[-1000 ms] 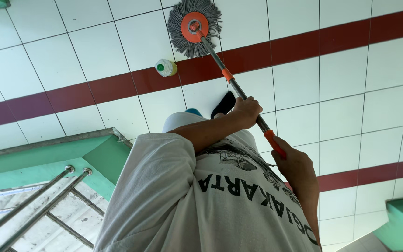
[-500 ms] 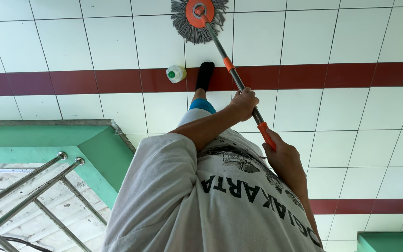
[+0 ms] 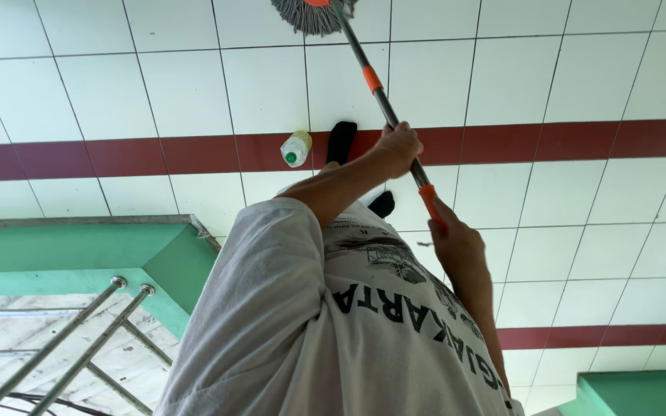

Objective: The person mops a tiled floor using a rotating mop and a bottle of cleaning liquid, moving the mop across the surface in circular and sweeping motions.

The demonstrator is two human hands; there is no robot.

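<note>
Head view: the person looks down past a white printed shirt (image 3: 302,331) at a floor (image 3: 595,77) of white tiles crossed by dark red stripes. Both hands are closed on a mop. The left hand (image 3: 398,146) is curled in a fist around the grey metal pole (image 3: 383,108), higher up the shaft. The right hand (image 3: 452,239) is wrapped around the orange grip (image 3: 431,202) at the near end, close to the chest. The pole slants away from the body. Its grey stringy mop head (image 3: 314,15) rests on the white tiles at the top edge of the picture, partly cut off.

Two dark feet (image 3: 341,141) stand on the nearer red stripe, just beside the left hand as seen from above. A small plastic bottle (image 3: 296,148) with a green cap lies on the same stripe, just left of the feet. A green ledge (image 3: 71,246) borders the floor at the left, with metal rails (image 3: 63,347) below it.
</note>
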